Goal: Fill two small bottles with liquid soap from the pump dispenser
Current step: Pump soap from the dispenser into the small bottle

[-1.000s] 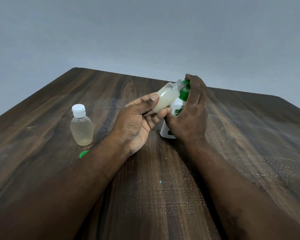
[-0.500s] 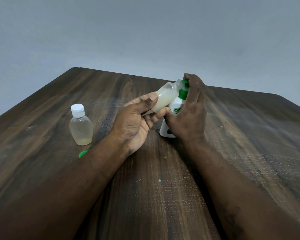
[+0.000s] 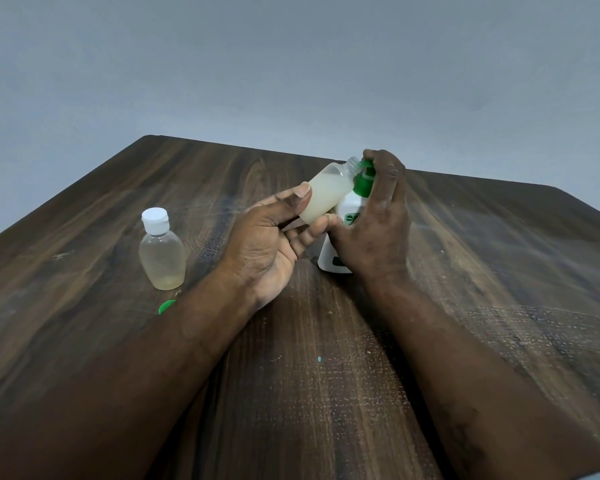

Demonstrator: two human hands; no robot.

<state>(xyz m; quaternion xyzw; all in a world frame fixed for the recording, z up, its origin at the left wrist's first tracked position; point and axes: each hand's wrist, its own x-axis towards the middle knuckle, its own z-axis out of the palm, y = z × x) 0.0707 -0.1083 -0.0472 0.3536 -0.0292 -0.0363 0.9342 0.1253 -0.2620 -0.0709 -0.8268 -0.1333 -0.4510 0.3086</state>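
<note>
Pump dispenser (image 3: 338, 233): far centre of table (image 3: 499, 289); our right hand (image 3: 374, 230) grips it, fingers on green pump.
Open bottle (image 3: 328, 192): tilted, clamped in our left hand (image 3: 267, 247), mouth at nozzle.
Capped bottle (image 3: 160, 252): upright, left.

two small bottles (image 3: 162, 258) (image 3: 328, 192) (one capped), one pump dispenser (image 3: 343, 233), one green cap (image 3: 166, 306)

No text can be read; the pump dispenser (image 3: 340, 237) beside the right hand (image 3: 374, 230) shows only blurred green marks.
</note>
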